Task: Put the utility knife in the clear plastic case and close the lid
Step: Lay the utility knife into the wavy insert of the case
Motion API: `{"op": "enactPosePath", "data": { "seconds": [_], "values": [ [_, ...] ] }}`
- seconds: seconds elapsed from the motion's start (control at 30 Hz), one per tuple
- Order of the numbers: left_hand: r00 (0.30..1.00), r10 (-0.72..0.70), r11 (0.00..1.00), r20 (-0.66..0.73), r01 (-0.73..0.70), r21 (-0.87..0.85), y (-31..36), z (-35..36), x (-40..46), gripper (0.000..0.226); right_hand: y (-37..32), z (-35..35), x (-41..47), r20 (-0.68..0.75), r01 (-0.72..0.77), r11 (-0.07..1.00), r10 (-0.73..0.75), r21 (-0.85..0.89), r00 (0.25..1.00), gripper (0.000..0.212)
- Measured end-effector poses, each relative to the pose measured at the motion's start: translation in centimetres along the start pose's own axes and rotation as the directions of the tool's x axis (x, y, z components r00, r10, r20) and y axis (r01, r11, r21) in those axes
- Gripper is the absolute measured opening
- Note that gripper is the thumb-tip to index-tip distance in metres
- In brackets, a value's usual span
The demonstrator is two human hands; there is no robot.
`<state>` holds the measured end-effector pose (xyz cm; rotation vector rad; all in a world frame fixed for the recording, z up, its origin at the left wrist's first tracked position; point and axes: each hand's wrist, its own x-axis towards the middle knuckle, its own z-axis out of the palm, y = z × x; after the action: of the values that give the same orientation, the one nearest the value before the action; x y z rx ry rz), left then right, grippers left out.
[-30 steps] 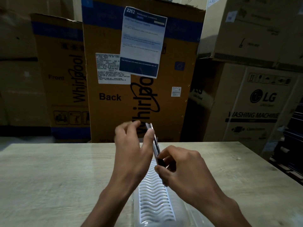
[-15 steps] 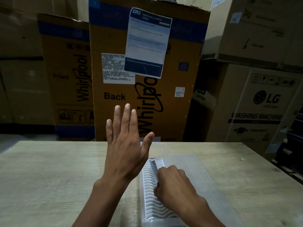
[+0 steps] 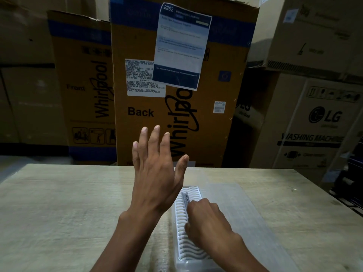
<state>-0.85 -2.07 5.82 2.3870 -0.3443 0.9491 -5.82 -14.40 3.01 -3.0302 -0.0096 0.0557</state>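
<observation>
A clear plastic case lies open on the wooden table, its white ribbed tray (image 3: 181, 228) toward me and its flat clear lid (image 3: 241, 211) folded out to the right. The slim utility knife (image 3: 186, 197) lies lengthwise in the tray; only its far end shows. My right hand (image 3: 208, 222) rests on the tray with its fingers closed over the knife's near part. My left hand (image 3: 155, 171) hovers above the table just left of the case, fingers spread, holding nothing.
The table (image 3: 59, 213) ends at a far edge just beyond the case. Behind it stand tall Whirlpool cardboard boxes (image 3: 137, 114) and stacked LG boxes (image 3: 314, 124) at the right. A dark gap with equipment (image 3: 351, 183) lies off the table's right edge.
One second ago both hands held the knife upright above the case. The right hand has since lowered it flat into the tray, and the left hand let go and opened.
</observation>
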Motion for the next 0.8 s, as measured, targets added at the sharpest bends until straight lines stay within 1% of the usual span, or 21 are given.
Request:
{"op": "enactPosePath", "data": {
  "seconds": [0.17, 0.27, 0.33, 0.4, 0.47, 0.53, 0.6, 0.63, 0.73, 0.8],
  "values": [
    [1.000, -0.013, 1.000, 0.007, 0.013, 0.004, -0.1, 0.2, 0.1, 0.079, 0.2, 0.5, 0.1, -0.017, 0.016, 1.000, -0.016, 0.009, 1.000, 0.027],
    [0.999, -0.024, 1.000, 0.023, 0.024, 0.004, -0.1, 0.2, 0.1, 0.079, 0.3, -0.1, 0.0, -0.040, 0.016, 0.999, -0.015, 0.048, 0.999, 0.029],
    [0.999, -0.033, 0.999, 0.034, 0.033, 0.001, -0.2, 0.1, 0.1, 0.077, 0.8, -1.7, 0.2, -0.109, -0.002, 0.994, 0.014, 0.107, 0.994, 0.034],
    [0.998, -0.047, 0.999, 0.050, 0.048, -0.015, -0.3, -0.1, 0.1, 0.072, 2.2, -3.7, 0.5, -0.219, -0.031, 0.987, 0.065, 0.155, 0.974, 0.037],
    [0.996, -0.063, 0.996, 0.064, 0.067, -0.052, -0.3, -0.3, 0.2, 0.068, 4.2, -5.7, 0.6, -0.325, -0.045, 0.975, 0.116, 0.218, 0.939, 0.031],
    [0.994, -0.069, 0.994, 0.086, 0.076, -0.082, -0.1, -0.3, 0.2, 0.067, 6.3, -6.7, 0.5, -0.356, -0.047, 0.951, 0.160, 0.306, 0.921, 0.021],
    [0.991, -0.067, 0.992, 0.114, 0.078, -0.095, 0.0, -0.3, 0.2, 0.065, 8.2, -6.4, 0.8, -0.299, -0.084, 0.947, 0.181, 0.310, 0.937, 0.021],
    [0.989, -0.069, 0.991, 0.131, 0.083, -0.102, 0.1, -0.3, 0.1, 0.064, 9.2, -5.9, 1.2, -0.235, -0.118, 0.950, 0.190, 0.289, 0.953, 0.025],
    [0.979, -0.079, 0.986, 0.188, 0.105, -0.131, 0.4, -0.2, -0.1, 0.059, 10.8, -4.0, 2.4, -0.020, -0.178, 0.969, 0.184, 0.172, 0.983, 0.047],
    [0.965, -0.097, 0.984, 0.242, 0.129, -0.119, 0.2, -0.1, -0.3, 0.053, 11.2, -2.7, 3.1, 0.060, -0.196, 0.973, 0.190, 0.120, 0.980, 0.059]
  ]
}}
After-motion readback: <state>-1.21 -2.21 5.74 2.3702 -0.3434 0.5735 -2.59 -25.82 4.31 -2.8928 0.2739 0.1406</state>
